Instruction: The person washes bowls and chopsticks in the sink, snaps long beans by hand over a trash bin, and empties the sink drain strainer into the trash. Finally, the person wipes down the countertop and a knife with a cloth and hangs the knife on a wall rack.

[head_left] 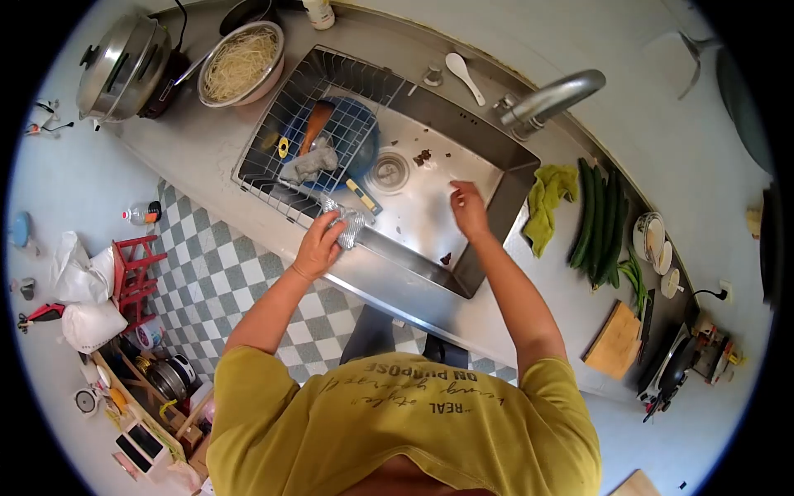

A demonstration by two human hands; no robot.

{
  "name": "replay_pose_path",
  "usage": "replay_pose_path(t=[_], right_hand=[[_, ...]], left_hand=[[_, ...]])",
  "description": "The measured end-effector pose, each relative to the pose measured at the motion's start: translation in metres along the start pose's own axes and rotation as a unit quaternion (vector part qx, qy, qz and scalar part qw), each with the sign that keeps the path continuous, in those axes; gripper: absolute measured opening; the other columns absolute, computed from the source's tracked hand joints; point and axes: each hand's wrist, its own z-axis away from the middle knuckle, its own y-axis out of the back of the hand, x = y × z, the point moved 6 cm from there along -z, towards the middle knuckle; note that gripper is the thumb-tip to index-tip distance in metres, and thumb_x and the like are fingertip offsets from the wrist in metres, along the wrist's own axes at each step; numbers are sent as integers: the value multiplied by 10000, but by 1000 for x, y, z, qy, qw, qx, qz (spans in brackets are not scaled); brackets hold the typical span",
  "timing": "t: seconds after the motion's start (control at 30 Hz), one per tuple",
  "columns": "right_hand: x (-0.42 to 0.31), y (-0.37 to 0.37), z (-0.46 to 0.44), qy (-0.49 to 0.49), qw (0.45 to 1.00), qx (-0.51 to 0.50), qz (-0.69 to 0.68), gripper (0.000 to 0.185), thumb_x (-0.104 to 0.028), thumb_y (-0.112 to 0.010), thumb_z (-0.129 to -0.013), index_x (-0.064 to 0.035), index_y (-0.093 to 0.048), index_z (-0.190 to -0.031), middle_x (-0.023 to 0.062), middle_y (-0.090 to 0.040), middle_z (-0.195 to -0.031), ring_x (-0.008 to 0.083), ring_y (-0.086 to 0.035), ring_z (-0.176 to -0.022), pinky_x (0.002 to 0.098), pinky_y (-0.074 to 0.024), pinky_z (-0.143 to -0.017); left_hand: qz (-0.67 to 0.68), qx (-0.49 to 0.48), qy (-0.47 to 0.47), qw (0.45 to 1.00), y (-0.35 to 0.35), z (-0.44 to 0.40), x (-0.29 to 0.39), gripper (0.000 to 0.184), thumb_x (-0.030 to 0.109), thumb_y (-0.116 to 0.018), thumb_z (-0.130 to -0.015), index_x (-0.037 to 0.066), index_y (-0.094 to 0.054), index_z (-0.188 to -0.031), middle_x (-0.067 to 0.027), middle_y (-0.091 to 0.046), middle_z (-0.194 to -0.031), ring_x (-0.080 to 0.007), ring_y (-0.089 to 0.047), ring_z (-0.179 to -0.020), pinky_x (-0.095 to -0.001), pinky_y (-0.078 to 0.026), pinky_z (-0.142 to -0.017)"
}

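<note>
My left hand is at the sink's front edge, its fingers closed on a grey-and-white striped cloth. Over the right part of the steel sink, my right hand has its fingers curled together; whatever is in them, if anything, is hidden. Dark brown scraps lie near the drain, and another scrap is by the front wall. A wire rack covers the sink's left side, with a grey rag and a wooden-handled tool on it. Beneath shows a blue basin.
A curved faucet rises behind the sink. Right of it lie a green cloth, cucumbers and a cutting board. A white spoon rests behind. At left stand a bowl of bean sprouts and a lidded pot.
</note>
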Motion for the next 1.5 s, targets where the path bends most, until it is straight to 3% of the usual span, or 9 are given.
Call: replay_pose_path(t=[0.23, 0.33, 0.6, 0.73, 0.93, 1.13, 1.3, 1.43, 1.5], right_hand=[[94, -57, -75, -74, 964, -71, 245, 397, 37, -497, -730, -59, -576, -1107, 172, -567, -1024, 325, -560, -947, 371, -457, -852], [128, -55, -118, -24, 963, 125, 238, 478, 59, -497, -698, -67, -521, -1159, 181, -533, -1074, 345, -522, -975, 395, -437, -855], [60, -164, -98, 80, 994, 23, 74, 375, 117, -464, -653, -19, -595, -976, 192, -565, -982, 335, -528, -919, 379, -441, -811], [71, -123, -152, 89, 945, 275, 154, 424, 106, -444, -677, -38, -582, -1052, 177, -554, -1034, 346, -511, -974, 393, -412, -871], [47, -193, -133, 207, 963, -147, 90, 451, 80, -529, -641, -38, -577, -1074, 172, -550, -1065, 350, -508, -989, 385, -403, -890], [11, -199, -183, 247, 967, 8, 59, 420, 112, -498, -622, -38, -624, -993, 168, -567, -1083, 355, -492, -1035, 395, -401, -914], [22, -198, -147, 265, 931, -193, 163, 385, 105, -522, -625, -61, -660, -944, 141, -585, -1032, 328, -499, -1035, 373, -401, -924], [57, -146, -100, 104, 989, -100, -8, 233, 59, -538, -680, -61, -686, -814, 129, -640, -900, 301, -576, -893, 371, -461, -838], [103, -134, -63, 13, 968, -195, 159, 202, 2, -559, -670, -76, -682, -809, 139, -644, -847, 303, -597, -833, 380, -473, -787]], left_hand=[[16, -114, 20, 993, -9, 4, -26, 466, 13, -619, -678, 58, -503, -1127, -157, -444, -1209, -349, -481, -1064, -402, -437, -897], [5, -127, 12, 992, -8, -2, -26, 475, 16, -625, -670, 57, -512, -1130, -165, -453, -1198, -355, -489, -1046, -406, -436, -902], [-2, -143, 21, 989, -13, 2, -32, 460, 61, -622, -690, 57, -514, -1137, -169, -463, -1204, -369, -499, -1017, -419, -436, -897], [-22, -154, 18, 988, -14, 1, -30, 518, 28, -610, -667, 45, -490, -1171, -180, -455, -1207, -366, -488, -1053, -420, -423, -917], [-28, -143, 21, 989, -12, -3, -28, 444, 73, -621, -682, 59, -529, -1115, -159, -474, -1190, -347, -511, -991, -396, -458, -859], [-34, -154, 26, 987, -16, 0, -32, 443, 83, -617, -692, 59, -524, -1124, -156, -469, -1196, -339, -512, -975, -392, -457, -858], [-31, -159, 35, 986, -13, 0, -30, 467, 70, -616, -684, 47, -513, -1139, -170, -465, -1201, -355, -503, -1009, -404, -439, -885], [-23, -153, 30, 988, -13, -4, -34, 422, 79, -612, -704, 49, -517, -1114, -158, -462, -1185, -346, -502, -991, -398, -447, -868], [-10, -152, 36, 988, -17, 4, -30, 431, 75, -613, -705, 48, -509, -1122, -156, -458, -1184, -347, -499, -997, -403, -444, -873]])
